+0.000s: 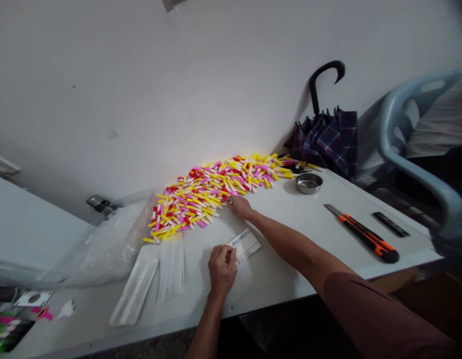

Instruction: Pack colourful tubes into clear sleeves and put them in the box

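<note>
A long heap of small plastic tubes [216, 187] in yellow, pink, red and white lies across the back of the white table [291, 239]. My right hand [239, 205] reaches into the near edge of the heap, fingers curled on the tubes; what it grips is hidden. My left hand [221, 269] is closed in a pinch on the corner of a small white card [246, 244] with blue print, which lies flat on the table between the two hands.
Clear plastic bags [104, 244] and flat sleeves [135, 286] lie left. A steel dish [309, 183], an orange utility knife [365, 234] and a black strip [390, 224] sit right. A folded plaid umbrella [328, 134] leans on the wall; a grey chair [414, 164] stands right.
</note>
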Demonstrator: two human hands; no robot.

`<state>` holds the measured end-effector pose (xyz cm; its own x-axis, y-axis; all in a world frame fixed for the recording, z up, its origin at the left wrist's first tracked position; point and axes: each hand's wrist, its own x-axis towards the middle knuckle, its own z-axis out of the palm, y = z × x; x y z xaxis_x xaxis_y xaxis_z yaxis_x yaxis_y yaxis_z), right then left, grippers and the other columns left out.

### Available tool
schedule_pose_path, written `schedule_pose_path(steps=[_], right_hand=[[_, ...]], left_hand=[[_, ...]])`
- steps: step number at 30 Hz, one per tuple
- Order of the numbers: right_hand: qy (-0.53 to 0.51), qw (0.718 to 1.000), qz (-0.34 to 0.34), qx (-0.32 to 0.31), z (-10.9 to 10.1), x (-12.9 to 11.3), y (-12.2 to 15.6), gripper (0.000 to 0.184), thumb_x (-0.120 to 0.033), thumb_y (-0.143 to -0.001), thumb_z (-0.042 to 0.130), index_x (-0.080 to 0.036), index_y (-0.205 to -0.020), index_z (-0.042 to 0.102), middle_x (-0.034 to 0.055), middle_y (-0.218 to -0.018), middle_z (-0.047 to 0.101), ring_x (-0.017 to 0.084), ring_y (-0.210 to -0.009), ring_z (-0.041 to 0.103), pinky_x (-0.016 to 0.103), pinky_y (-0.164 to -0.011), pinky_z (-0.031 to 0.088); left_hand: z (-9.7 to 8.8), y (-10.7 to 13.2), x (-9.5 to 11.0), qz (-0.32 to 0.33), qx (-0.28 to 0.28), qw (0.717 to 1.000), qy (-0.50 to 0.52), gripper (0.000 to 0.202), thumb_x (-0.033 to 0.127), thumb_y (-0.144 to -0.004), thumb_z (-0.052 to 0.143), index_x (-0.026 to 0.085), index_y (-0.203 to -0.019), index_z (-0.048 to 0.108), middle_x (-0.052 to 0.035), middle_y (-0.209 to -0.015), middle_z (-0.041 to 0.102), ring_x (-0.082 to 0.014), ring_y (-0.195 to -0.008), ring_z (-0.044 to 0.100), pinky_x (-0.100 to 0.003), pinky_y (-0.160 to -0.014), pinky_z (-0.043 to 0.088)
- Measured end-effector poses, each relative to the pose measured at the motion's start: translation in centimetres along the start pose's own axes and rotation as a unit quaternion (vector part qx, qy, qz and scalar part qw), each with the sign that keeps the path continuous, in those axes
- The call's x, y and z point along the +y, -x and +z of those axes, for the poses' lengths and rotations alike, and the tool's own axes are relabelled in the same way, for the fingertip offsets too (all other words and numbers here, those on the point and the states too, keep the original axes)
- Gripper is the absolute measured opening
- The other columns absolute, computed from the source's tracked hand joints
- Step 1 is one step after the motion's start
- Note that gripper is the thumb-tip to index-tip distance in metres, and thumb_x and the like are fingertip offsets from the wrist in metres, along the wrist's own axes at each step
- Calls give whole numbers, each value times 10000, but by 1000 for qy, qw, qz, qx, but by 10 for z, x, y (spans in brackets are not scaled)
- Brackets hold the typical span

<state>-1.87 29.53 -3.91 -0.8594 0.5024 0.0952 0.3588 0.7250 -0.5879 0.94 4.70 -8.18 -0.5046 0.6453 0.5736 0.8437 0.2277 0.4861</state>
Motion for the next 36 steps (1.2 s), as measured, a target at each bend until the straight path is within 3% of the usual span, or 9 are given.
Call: schedule_pose_path(steps=[3,5,8,12,15,23,30,33,36], right_hand=[[14,996,69,50,-3,11,-4,361,-314,-1037,391,-172,-1272,626,157,-1274,666,288,-1147,614,344,-871,471],[20,993,102,62,-7,21,-6,371,-370,-1020,454,-164,-1286,610,175,-1287,654,301,-1155,607,346,-862,471],[24,991,117,58,-7,32,-8,361,-427,-970,558,-187,-1228,637,152,-1257,671,292,-1129,621,327,-838,476],[28,991,120,58,-1,35,-11,309,-391,-998,508,-191,-1187,649,145,-1243,674,273,-1120,628,314,-833,475],[31,991,116,54,1,35,-12,317,-416,-983,542,-187,-1170,656,151,-1245,670,285,-1137,621,323,-844,478],[25,993,93,66,0,35,-12,455,-453,-992,521,-221,-1383,540,147,-1320,633,289,-1158,619,349,-887,483],[14,996,69,58,-9,25,-30,336,-424,-997,520,-159,-1121,685,171,-1228,668,277,-1086,638,307,-821,472],[12,998,51,47,-18,31,-19,297,-352,-981,539,-129,-1121,675,179,-1209,677,261,-1037,635,294,-781,460],[7,1000,11,13,-37,51,6,281,-309,-990,513,-132,-1132,678,119,-1111,723,209,-950,634,265,-764,449]], left_hand=[[0,0,-1,-4,-5,1000,9,166,270,-992,566,225,-839,611,-29,-821,654,-202,-836,606,-344,-781,468],[1,0,-1,-4,-6,1000,14,170,273,-996,564,223,-839,608,-30,-821,648,-202,-836,598,-349,-786,463],[1,1,-1,-7,-5,1000,13,176,275,-997,560,224,-836,605,-32,-817,644,-204,-833,591,-355,-785,461],[0,1,0,-6,-23,1000,-6,89,292,-970,605,228,-925,647,-43,-872,669,-218,-864,606,-368,-808,477],[-1,0,1,0,-36,999,-24,109,309,-933,659,243,-1011,699,-50,-908,687,-230,-891,616,-375,-830,489],[-3,-2,5,-22,-41,999,0,149,269,-959,602,254,-879,727,-32,-845,676,-206,-863,611,-356,-826,475],[-2,-2,4,-22,-33,999,13,162,259,-955,590,244,-849,712,-38,-830,682,-208,-843,616,-360,-801,484],[-1,-2,2,-25,-22,999,24,183,264,-962,582,246,-828,706,-36,-815,681,-206,-835,620,-361,-795,495],[0,-2,0,-20,-14,999,34,186,274,-971,575,246,-849,713,-40,-831,688,-204,-842,622,-364,-803,503]])
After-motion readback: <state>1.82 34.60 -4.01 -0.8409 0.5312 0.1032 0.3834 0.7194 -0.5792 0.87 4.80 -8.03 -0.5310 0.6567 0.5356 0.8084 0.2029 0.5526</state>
